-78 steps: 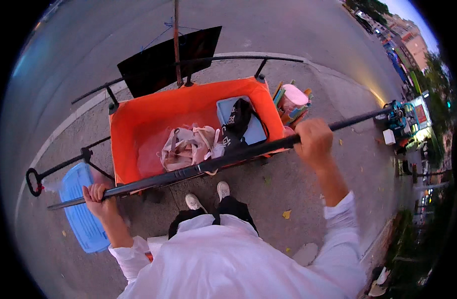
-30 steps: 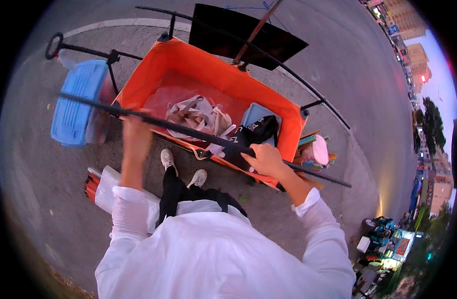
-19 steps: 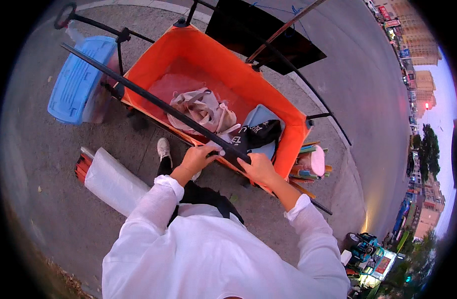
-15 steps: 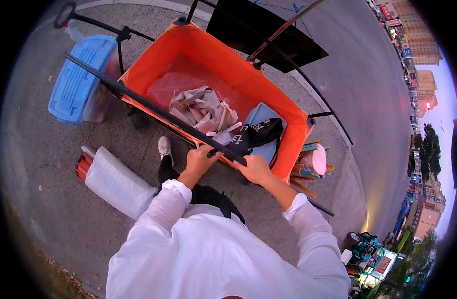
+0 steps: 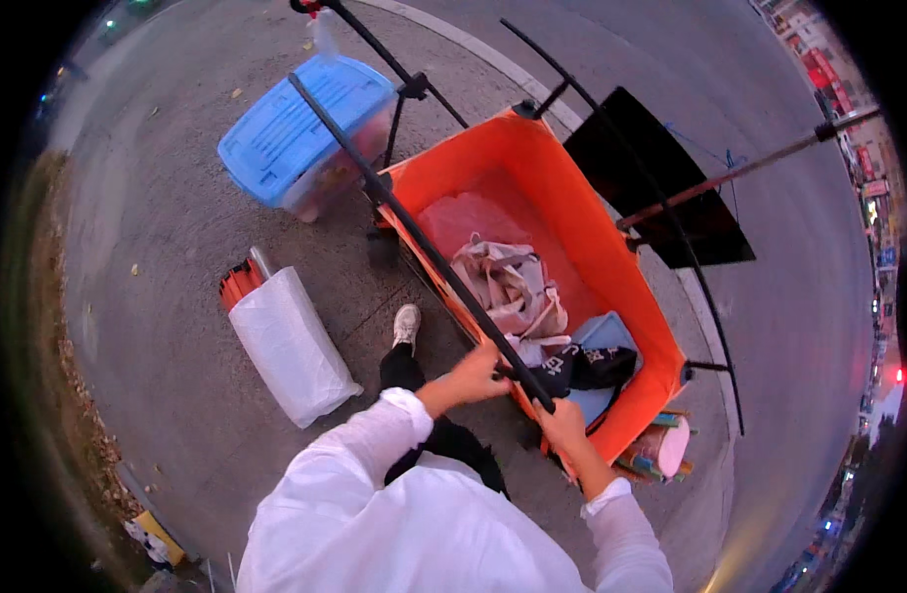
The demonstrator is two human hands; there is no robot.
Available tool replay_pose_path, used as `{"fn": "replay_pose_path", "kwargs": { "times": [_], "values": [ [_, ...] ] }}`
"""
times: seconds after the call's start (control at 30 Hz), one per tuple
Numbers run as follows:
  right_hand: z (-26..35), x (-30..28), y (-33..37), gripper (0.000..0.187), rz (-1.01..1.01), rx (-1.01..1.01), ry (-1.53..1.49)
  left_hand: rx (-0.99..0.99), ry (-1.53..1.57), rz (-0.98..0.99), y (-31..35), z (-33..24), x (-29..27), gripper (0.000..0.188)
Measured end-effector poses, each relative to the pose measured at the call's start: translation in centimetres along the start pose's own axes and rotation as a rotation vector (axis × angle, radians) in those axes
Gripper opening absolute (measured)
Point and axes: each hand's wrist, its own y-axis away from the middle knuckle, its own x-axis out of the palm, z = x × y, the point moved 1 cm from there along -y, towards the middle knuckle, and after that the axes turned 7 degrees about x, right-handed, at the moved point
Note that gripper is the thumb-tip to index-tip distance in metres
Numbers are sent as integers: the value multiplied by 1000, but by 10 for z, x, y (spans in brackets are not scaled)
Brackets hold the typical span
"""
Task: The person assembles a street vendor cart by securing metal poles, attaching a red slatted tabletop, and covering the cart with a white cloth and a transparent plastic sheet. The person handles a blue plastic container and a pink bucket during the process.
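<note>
A long black bar point(image 5: 438, 265) runs along the near side of an orange fabric wagon point(image 5: 532, 148). My left hand point(image 5: 476, 375) is at the bar, its fingers closed on a small black fitting there; part of that fitting is hidden. Close by, my right hand point(image 5: 564, 427) wraps round the bar's near end. Inside the wagon lie a crumpled pale cloth bag point(image 5: 498, 282), a black bag with white print point(image 5: 606, 367) and a light blue bin point(image 5: 604, 330). A second black bar point(image 5: 661, 193) stretches along the far side.
A clear storage box with a blue lid point(image 5: 305, 119) stands left of the wagon. Nearer lies a white plastic-wrapped bundle point(image 5: 290, 341) with orange ends. A pink-topped container point(image 5: 671, 447) stands at the right. A dark panel point(image 5: 705, 222) and a pole point(image 5: 760, 176) lie beyond, beside the curb.
The view has turned, so the wagon and the goods around it sit further right and tilted. My left hand has shifted slightly on the bar's fitting; my right hand keeps its hold.
</note>
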Motion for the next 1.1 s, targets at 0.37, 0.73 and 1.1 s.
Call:
{"fn": "replay_pose_path", "kwargs": {
  "times": [0.37,0.73,1.1],
  "values": [
    [-6,9,-5,50,27,58,54,-198,-397,-831,-117,122,-294,45],
    [-3,3,2,40,45,224,149,-242,99,-749,-133,106,-301,22],
    [-2,1,7,36,12,232,204,-154,191,-816,-124,130,-295,25]
  ]
}}
